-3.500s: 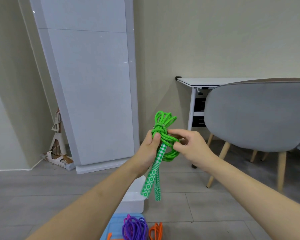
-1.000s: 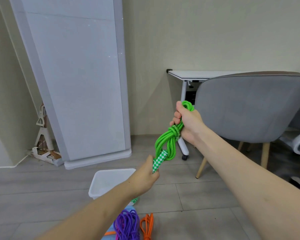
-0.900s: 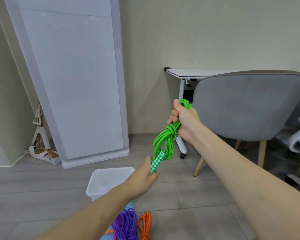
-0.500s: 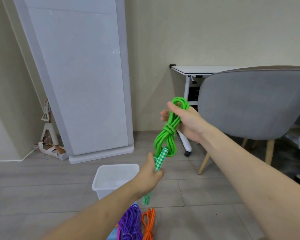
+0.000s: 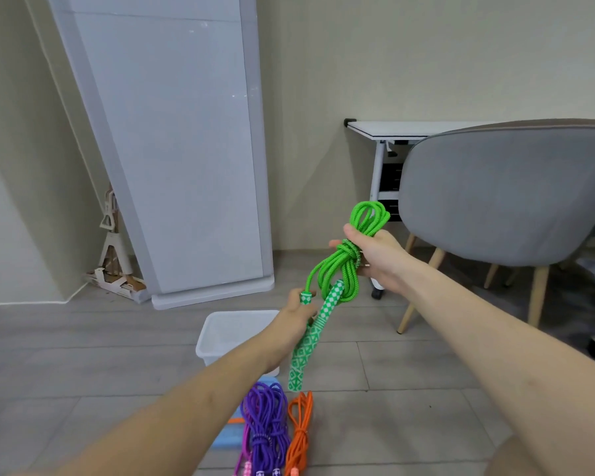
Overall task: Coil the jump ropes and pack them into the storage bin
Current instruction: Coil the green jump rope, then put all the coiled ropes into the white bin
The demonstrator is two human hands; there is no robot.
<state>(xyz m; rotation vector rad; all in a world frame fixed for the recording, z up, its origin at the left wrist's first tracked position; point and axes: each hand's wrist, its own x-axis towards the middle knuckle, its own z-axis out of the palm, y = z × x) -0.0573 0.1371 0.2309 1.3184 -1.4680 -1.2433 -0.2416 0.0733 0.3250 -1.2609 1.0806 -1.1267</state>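
My right hand (image 5: 375,257) pinches the knotted, coiled bright-green braided jump rope (image 5: 340,266); my left hand (image 5: 298,312) grips its checkered handles. It looks light and floppy, best held at the knot.

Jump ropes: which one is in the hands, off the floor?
The green jump rope; the purple jump rope and orange jump rope lie on the floor.

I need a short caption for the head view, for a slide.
Both hands hold the coiled green rope above the white bin.
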